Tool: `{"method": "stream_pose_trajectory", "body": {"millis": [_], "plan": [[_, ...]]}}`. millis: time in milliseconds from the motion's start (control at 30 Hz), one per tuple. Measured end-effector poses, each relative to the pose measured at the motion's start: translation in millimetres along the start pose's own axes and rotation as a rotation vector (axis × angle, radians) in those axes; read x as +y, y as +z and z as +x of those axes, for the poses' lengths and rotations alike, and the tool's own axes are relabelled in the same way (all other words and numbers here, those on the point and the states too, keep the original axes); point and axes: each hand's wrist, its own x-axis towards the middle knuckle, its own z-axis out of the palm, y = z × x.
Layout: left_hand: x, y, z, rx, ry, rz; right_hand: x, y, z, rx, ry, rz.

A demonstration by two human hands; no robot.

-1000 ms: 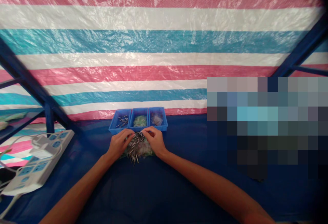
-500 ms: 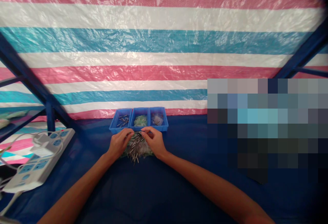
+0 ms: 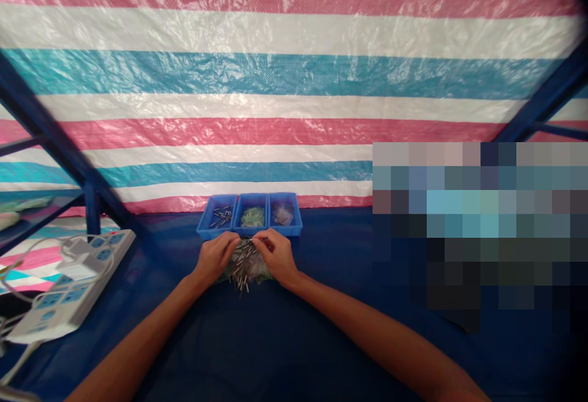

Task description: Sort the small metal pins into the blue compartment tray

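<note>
My left hand and my right hand face each other over a mixed pile, fingertips pinched. Between them runs a thin metal rod, held at both ends, small and partly covered by the fingers. Below lies the heap of thin metal rods, with clear and greenish pieces on its right side. Just beyond my hands stand three joined blue bins. Loose rods lie in the left one, pale green pieces in the middle, whitish clear pieces on the right.
A white power strip with plugs and cables sits on the dark blue tabletop at left. Blue frame bars slope on both sides. A striped plastic sheet hangs behind. A blurred block covers the right side.
Both hands stay over the pile, still pinching, with only a slight shift of the fingers. The line between the fingertips looks paler now. The bins look the same.
</note>
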Motion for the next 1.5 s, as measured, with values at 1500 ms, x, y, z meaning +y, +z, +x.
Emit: {"method": "stream_pose_trajectory", "body": {"millis": [1500], "plan": [[9,2.5,-1,0.177,0.059,-0.078,3,-2,-4,0.01,-0.068,-0.081]]}}
